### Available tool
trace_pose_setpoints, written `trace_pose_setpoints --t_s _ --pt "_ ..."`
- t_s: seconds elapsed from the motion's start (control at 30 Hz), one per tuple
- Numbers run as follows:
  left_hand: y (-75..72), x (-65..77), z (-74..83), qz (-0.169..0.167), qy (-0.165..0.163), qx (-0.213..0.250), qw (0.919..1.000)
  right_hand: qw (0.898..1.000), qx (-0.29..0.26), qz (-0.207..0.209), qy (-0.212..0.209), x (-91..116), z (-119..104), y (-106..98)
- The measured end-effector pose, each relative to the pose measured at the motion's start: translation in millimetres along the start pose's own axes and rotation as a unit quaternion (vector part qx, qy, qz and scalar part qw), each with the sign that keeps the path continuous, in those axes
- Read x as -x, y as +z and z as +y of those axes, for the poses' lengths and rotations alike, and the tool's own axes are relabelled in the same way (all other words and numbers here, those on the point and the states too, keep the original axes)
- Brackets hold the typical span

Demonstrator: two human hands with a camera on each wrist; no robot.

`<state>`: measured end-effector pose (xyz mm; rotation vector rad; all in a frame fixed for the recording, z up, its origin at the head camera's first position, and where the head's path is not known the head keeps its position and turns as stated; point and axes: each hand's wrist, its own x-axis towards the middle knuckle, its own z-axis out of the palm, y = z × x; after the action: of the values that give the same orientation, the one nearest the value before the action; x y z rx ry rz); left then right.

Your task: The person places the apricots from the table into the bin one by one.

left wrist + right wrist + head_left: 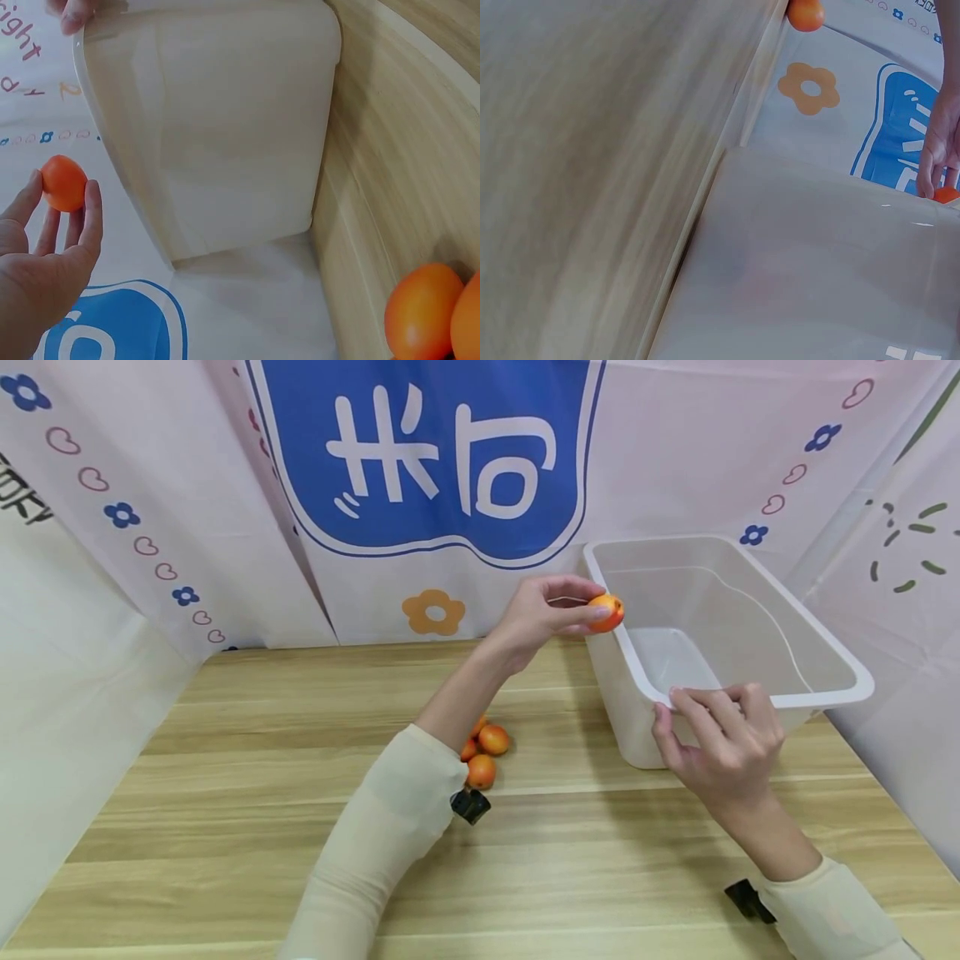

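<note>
My left hand (543,610) pinches a small egg-shaped orange fruit (606,613) between thumb and fingertips, up at the left rim of a white plastic bin (637,672). A dark spot marks the fruit's end. In the left wrist view the same fruit (64,184) sits between the spread fingertips, beside the bin's wall (217,135). My right hand (723,739) grips the bin's near rim close to its front left corner, fingers hooked over the edge. Several more orange fruits (482,772) lie grouped on the table, partly hidden behind my left forearm.
The bin stands at the right of the wooden table (247,810), near the back. Behind it hangs a printed cloth (660,452) with a blue sign, and more pale cloth (892,635) closes off the right side. Black straps (471,806) sit at both wrists.
</note>
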<state>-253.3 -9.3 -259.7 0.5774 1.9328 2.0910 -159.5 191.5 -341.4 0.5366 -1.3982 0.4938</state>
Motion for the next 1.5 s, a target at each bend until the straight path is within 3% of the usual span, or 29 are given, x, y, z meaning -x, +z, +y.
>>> trace_pose_setpoints --t_s 0.3,0.97,1.5 --pt "17.3 -7.0 2.7 -0.008 0.023 0.013 0.9996 1.000 0.000 -0.003 -0.004 -0.1 0.1 0.4" --pt "47.2 -20.4 12.8 -0.044 -0.003 -0.005 0.9990 1.000 0.001 -0.003 -0.004 0.2 -0.4 0.6" --pt "71.2 -32.5 8.4 -0.076 -0.001 -0.007 0.9971 1.000 0.003 0.000 -0.003 1.1 0.7 0.8"
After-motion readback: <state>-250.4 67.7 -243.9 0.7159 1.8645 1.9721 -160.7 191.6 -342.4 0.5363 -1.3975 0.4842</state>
